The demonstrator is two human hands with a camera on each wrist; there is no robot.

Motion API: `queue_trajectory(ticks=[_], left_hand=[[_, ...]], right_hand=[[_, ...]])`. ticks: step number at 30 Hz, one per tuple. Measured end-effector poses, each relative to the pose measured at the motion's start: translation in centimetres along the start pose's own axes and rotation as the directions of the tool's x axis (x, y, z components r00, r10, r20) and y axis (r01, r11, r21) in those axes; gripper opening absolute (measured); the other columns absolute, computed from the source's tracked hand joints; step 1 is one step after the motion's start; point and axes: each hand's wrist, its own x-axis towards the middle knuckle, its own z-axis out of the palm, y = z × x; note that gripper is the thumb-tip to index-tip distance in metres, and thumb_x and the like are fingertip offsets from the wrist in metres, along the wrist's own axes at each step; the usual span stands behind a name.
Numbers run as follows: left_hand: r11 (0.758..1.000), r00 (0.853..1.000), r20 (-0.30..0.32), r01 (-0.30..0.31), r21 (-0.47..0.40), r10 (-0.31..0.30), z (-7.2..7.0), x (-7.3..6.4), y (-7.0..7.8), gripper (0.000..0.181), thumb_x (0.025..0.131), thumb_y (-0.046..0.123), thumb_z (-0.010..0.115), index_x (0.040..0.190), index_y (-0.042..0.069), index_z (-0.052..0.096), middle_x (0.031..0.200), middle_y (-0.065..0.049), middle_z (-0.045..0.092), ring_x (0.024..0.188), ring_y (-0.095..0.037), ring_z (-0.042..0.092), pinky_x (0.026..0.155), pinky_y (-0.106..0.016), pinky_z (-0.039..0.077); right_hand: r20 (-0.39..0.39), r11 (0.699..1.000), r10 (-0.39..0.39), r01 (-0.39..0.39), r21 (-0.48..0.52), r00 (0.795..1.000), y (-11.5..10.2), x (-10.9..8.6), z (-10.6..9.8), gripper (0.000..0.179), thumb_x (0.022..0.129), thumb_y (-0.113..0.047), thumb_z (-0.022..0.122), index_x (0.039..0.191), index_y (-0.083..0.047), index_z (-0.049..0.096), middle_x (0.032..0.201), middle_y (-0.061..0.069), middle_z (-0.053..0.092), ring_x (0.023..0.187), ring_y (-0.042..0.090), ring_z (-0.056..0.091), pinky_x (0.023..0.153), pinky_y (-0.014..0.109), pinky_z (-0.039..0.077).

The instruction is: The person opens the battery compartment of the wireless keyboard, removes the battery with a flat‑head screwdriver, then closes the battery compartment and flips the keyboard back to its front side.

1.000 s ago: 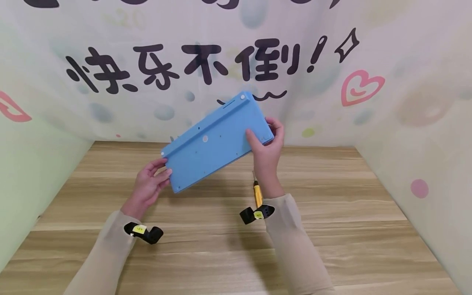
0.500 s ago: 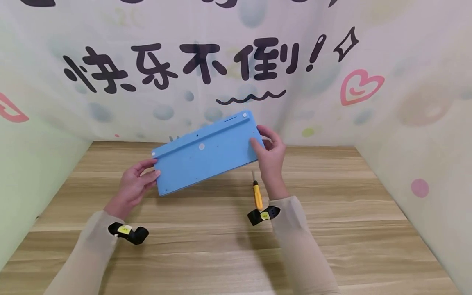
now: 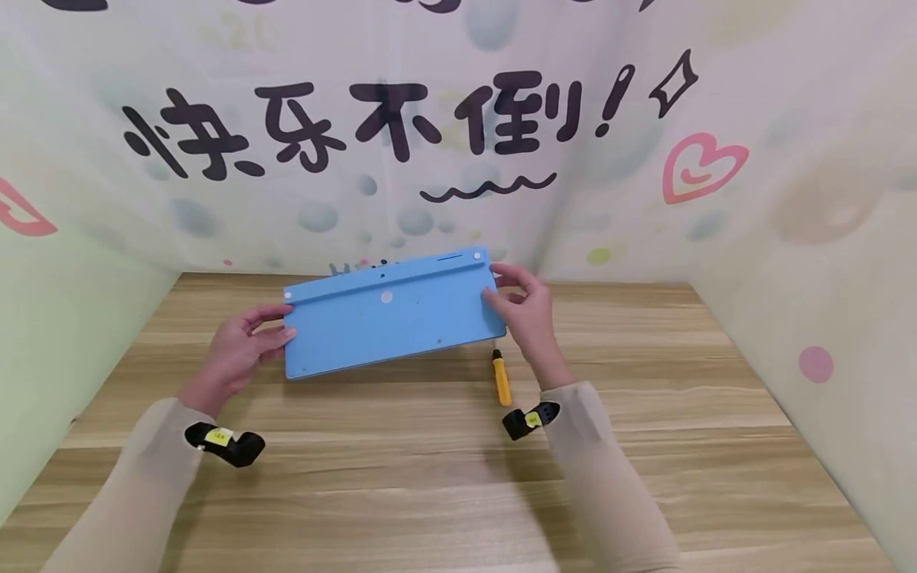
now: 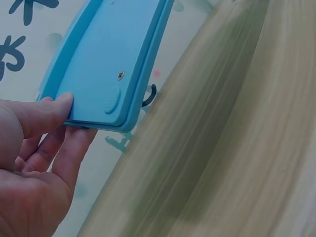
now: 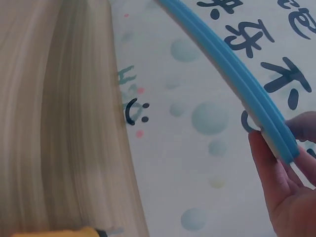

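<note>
A blue keyboard [image 3: 387, 318], underside toward the head camera, is held up above the table, its right end a little higher. My left hand [image 3: 236, 350] pinches the left end, thumb on the underside and fingers behind. My right hand [image 3: 530, 318] grips the right end between thumb and fingers. The left wrist view shows a screw [image 4: 121, 75] and a ribbed foot [image 4: 112, 100] near one corner. From the right wrist only the keyboard's thin edge [image 5: 237, 74] shows; its key side is hidden. A yellow-handled screwdriver [image 3: 501, 380] lies on the table below the right end, its tip partly covered.
The wood-grain table [image 3: 401, 477] reaches back to a printed cloth wall [image 3: 616, 231] with black characters. More cloth walls stand at the left and right. Each wrist wears a small black camera, one on the left sleeve [image 3: 225, 444], one on the right [image 3: 532, 419].
The keyboard has come down and turned from a steep slant to nearly level. My left hand moved left, my right hand down, and more of the screwdriver's handle now shows.
</note>
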Motion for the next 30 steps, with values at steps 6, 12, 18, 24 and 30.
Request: queue_trajectory(ticks=[6, 12, 18, 24, 30], left_hand=[[0.999, 1.0, 0.016, 0.021, 0.048, -0.021, -0.8, 0.2, 0.3, 0.03, 0.085, -0.004, 0.059, 0.099, 0.022, 0.066, 0.106, 0.004, 0.051, 0.082, -0.002, 0.061, 0.069, -0.02, 0.051], [0.989, 0.999, 0.01, 0.049, 0.14, -0.051, -1.5, 0.5, 0.4, 0.027, 0.084, 0.004, 0.064, 0.099, 0.026, 0.066, 0.104, 0.01, 0.053, 0.082, -0.001, 0.059, 0.07, -0.018, 0.05], [0.963, 0.997, -0.005, 0.075, 0.26, -0.076, -2.3, 0.7, 0.2, 0.025, 0.085, 0.011, 0.065, 0.105, 0.027, 0.064, 0.103, 0.012, 0.051, 0.083, 0.001, 0.057, 0.071, -0.017, 0.05], [0.921, 0.995, -0.02, 0.101, 0.377, -0.101, -2.6, 1.1, -0.1, 0.044, 0.087, 0.02, 0.064, 0.128, 0.009, 0.052, 0.12, -0.004, 0.046, 0.087, 0.004, 0.055, 0.075, -0.017, 0.048], [0.875, 0.989, -0.01, 0.135, 0.465, -0.147, -2.8, 1.3, -0.4, 0.056, 0.092, 0.019, 0.055, 0.138, -0.004, 0.033, 0.143, -0.024, 0.027, 0.114, -0.018, 0.046, 0.083, -0.017, 0.045]], right_hand=[[0.127, 0.992, 0.121, -0.116, -0.05, 0.984, 0.9, 0.2, -0.5, 0.037, 0.081, -0.01, 0.068, 0.117, -0.01, 0.059, 0.102, 0.013, 0.055, 0.08, 0.028, 0.062, 0.061, 0.037, 0.054], [0.223, 0.975, 0.212, -0.191, -0.114, 0.952, 2.2, 0.3, -0.5, 0.046, 0.081, -0.005, 0.067, 0.124, -0.014, 0.053, 0.102, 0.014, 0.052, 0.078, 0.03, 0.063, 0.062, 0.041, 0.054], [0.27, 0.958, 0.282, -0.255, -0.129, 0.921, 3.2, 0.0, 0.1, 0.05, 0.08, -0.001, 0.067, 0.127, -0.013, 0.051, 0.103, 0.015, 0.052, 0.079, 0.029, 0.063, 0.064, 0.045, 0.053], [0.266, 0.942, 0.329, -0.297, -0.155, 0.906, 4.1, -0.6, 0.7, 0.053, 0.079, -0.001, 0.069, 0.127, -0.012, 0.05, 0.104, 0.014, 0.052, 0.08, 0.028, 0.062, 0.064, 0.04, 0.054], [0.285, 0.929, 0.358, -0.308, -0.204, 0.889, 4.7, -1.2, 1.5, 0.058, 0.078, -0.001, 0.07, 0.13, -0.012, 0.048, 0.106, 0.014, 0.052, 0.081, 0.027, 0.061, 0.066, 0.038, 0.054]])
